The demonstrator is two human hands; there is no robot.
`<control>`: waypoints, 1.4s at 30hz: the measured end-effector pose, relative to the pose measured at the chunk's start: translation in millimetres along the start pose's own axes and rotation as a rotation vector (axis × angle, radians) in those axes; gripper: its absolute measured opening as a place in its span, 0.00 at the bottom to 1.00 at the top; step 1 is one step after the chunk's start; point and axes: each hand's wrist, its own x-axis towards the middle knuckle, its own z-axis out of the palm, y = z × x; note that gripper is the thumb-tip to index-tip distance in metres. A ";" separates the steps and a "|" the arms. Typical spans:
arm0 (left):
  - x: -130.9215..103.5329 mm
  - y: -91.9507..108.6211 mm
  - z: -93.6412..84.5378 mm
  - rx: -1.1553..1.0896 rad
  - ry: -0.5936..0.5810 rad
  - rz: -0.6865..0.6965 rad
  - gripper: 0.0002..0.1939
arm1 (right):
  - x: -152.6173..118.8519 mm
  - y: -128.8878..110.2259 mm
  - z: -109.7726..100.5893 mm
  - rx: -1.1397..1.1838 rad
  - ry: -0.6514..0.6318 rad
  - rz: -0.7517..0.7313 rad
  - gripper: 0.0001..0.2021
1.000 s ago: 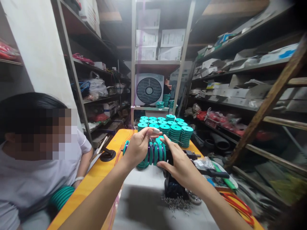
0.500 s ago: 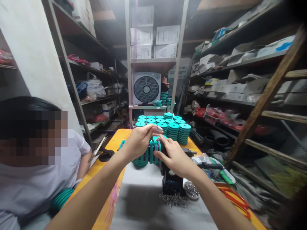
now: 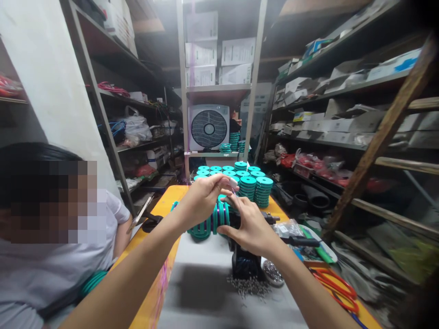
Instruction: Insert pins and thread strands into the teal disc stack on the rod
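Observation:
My left hand (image 3: pixel 208 194) is closed in a pinch above a row of teal spools (image 3: pixel 219 217) wound with purple. A thin line (image 3: pixel 234 191) runs from its fingertips toward my right hand. Something small and white (image 3: pixel 233 182) shows at the fingertips; I cannot tell if it is a finger wrap. My right hand (image 3: pixel 248 221) is beside the row's right end, thumb against the last spool and fingers stretched apart. The spools sit on a black winding device (image 3: pixel 247 260), partly hidden by my right hand.
Stacked teal spools (image 3: pixel 247 186) stand at the table's back. Small metal beads (image 3: pixel 248 287) lie before the device, near a round dish (image 3: pixel 273 273). Right are a tray of tools (image 3: pixel 327 249) and orange-handled scissors (image 3: pixel 334 283). A person (image 3: pixel 61 274) sits at left.
My left hand has shifted slightly, with the white bit now turned lower right. My right hand's fingers have moved slightly, and the line between the hands shows more clearly.

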 end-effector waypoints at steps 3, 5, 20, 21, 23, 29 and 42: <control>-5.9 4.6 2.3 0.102 -0.020 0.000 0.16 | 5.1 -2.8 -4.5 -0.039 -0.048 -0.042 0.34; -7.6 5.7 2.8 0.184 -0.028 0.010 0.16 | 8.3 -5.4 -7.7 -0.073 -0.064 -0.053 0.33; -24.5 -21.4 11.5 -0.082 -0.002 0.024 0.18 | 21.2 4.8 -8.1 -0.264 -0.154 -0.127 0.24; -25.6 -26.5 12.7 -0.156 0.032 0.016 0.18 | 22.5 4.8 -6.8 -0.283 -0.153 -0.137 0.25; -26.1 -34.7 14.4 -0.283 0.091 0.004 0.18 | 23.5 3.1 -4.1 -0.315 -0.123 -0.131 0.27; -26.8 -39.8 15.8 -0.421 0.167 -0.006 0.17 | -4.3 -3.7 8.6 -0.301 0.215 -0.128 0.26; -9.6 -49.6 4.0 -0.166 0.000 -0.020 0.19 | 3.7 -3.6 -2.3 -0.243 0.035 -0.091 0.27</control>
